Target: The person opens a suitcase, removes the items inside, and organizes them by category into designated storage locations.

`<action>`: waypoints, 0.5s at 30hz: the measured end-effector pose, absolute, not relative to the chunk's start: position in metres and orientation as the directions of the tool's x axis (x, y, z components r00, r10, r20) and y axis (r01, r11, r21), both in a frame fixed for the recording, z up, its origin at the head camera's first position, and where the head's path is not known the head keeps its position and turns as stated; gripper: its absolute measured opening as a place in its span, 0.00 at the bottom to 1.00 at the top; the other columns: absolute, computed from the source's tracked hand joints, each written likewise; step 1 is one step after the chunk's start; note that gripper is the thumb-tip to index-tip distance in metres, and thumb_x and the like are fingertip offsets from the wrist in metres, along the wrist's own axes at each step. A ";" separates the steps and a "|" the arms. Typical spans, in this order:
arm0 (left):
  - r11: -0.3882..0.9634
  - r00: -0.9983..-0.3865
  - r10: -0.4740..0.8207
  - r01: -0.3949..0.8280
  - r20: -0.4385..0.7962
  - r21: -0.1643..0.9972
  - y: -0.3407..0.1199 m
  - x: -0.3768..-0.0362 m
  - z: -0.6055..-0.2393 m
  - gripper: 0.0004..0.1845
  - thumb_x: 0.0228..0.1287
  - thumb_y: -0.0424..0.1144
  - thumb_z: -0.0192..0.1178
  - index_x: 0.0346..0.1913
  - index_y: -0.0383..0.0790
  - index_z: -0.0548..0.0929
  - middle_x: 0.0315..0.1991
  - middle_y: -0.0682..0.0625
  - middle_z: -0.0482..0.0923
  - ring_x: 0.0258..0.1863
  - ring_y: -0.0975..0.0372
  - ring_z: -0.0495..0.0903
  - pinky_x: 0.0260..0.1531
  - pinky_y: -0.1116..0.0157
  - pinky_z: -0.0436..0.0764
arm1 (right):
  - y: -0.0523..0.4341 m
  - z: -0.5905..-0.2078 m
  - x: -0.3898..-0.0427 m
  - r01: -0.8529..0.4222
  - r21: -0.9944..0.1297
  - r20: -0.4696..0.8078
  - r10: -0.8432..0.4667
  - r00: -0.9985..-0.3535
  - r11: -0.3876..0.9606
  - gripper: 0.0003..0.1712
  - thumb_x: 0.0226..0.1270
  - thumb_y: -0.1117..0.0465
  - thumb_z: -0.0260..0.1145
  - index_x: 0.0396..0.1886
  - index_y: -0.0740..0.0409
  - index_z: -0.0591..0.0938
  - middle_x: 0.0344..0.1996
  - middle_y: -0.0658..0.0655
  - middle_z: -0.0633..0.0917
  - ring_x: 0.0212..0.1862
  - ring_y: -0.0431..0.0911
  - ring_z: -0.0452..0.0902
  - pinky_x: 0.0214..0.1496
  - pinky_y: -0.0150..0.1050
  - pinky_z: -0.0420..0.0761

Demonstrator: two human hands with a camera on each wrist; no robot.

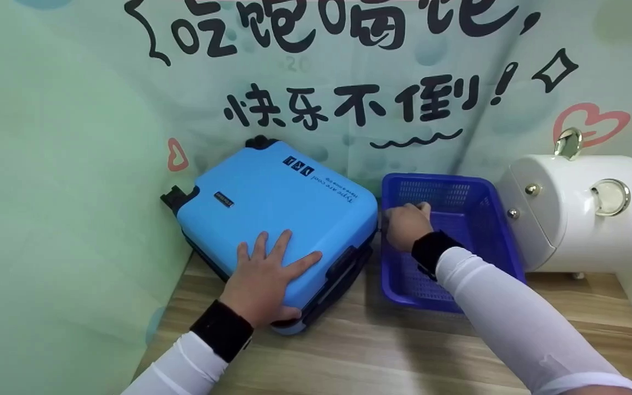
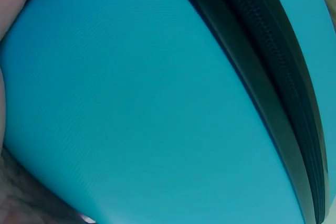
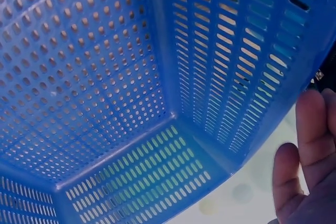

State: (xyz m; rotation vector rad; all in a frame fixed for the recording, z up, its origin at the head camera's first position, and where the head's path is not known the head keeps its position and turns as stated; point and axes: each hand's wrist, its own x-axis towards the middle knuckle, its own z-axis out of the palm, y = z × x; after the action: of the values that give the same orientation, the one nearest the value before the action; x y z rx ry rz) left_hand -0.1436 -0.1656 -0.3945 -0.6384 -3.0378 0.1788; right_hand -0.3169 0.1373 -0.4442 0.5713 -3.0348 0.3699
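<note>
wooden worktop [image 1: 382,351] carries all items. light blue suitcase [image 1: 277,219] lies flat at left, closed; left hand [image 1: 264,280] rests on its lid near the front corner, fingers spread flat. purple perforated basket [image 1: 475,192] just right of it; right hand [image 1: 406,225] curls over the basket's left rim, gripping it.

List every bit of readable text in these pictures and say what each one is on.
"吃饱喝饱," on the backdrop, top line, partly cut off, so the reading is unsure.
"快乐不倒!" on the backdrop, second line.
"Type are cool" on the suitcase, roughly; the smaller line beside it is too small to read.
Small dark label on the suitcase: too blurred to read.
Basket, white tank: no text.
</note>
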 end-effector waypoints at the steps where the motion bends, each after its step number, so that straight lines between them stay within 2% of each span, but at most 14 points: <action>1: 0.912 -0.917 0.398 0.394 0.011 -0.118 -0.165 -0.144 -0.395 0.61 0.48 0.74 0.75 0.83 0.80 0.51 0.83 0.36 0.54 0.76 0.28 0.60 0.65 0.24 0.67 | 0.137 -0.444 -0.316 -0.356 -0.230 0.058 -0.353 -0.934 0.906 0.08 0.65 0.65 0.60 0.26 0.54 0.81 0.25 0.57 0.87 0.38 0.59 0.78 0.58 0.65 0.62; 9: 0.924 -0.927 0.371 0.363 0.051 -0.120 -0.160 -0.145 -0.398 0.59 0.48 0.74 0.75 0.82 0.80 0.54 0.82 0.36 0.57 0.74 0.28 0.63 0.63 0.24 0.68 | 0.134 -0.435 -0.303 -0.365 -0.261 -0.011 -0.381 -0.924 0.894 0.11 0.63 0.70 0.58 0.34 0.55 0.86 0.28 0.58 0.88 0.37 0.58 0.83 0.60 0.66 0.65; 12: 0.928 -0.930 0.365 0.359 0.044 -0.099 -0.159 -0.146 -0.397 0.58 0.49 0.74 0.75 0.82 0.79 0.54 0.82 0.35 0.57 0.75 0.27 0.62 0.64 0.23 0.67 | 0.134 -0.434 -0.300 -0.384 -0.245 0.016 -0.392 -0.920 0.890 0.11 0.63 0.70 0.59 0.33 0.54 0.86 0.28 0.58 0.88 0.38 0.58 0.83 0.62 0.66 0.64; 15: 0.928 -0.930 0.368 0.366 0.007 -0.066 -0.161 -0.145 -0.392 0.60 0.48 0.73 0.76 0.83 0.78 0.53 0.83 0.36 0.54 0.77 0.27 0.59 0.66 0.24 0.65 | 0.135 -0.435 -0.303 -0.401 -0.206 0.083 -0.392 -0.916 0.893 0.08 0.64 0.68 0.61 0.30 0.54 0.85 0.26 0.58 0.88 0.35 0.57 0.79 0.59 0.63 0.63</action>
State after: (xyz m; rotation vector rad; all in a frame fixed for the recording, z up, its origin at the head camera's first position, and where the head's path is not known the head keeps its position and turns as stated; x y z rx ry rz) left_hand -0.1454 -0.1606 -0.3925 -0.5835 -3.0655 0.0991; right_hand -0.3029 0.1355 -0.4353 0.6321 -3.0179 0.3421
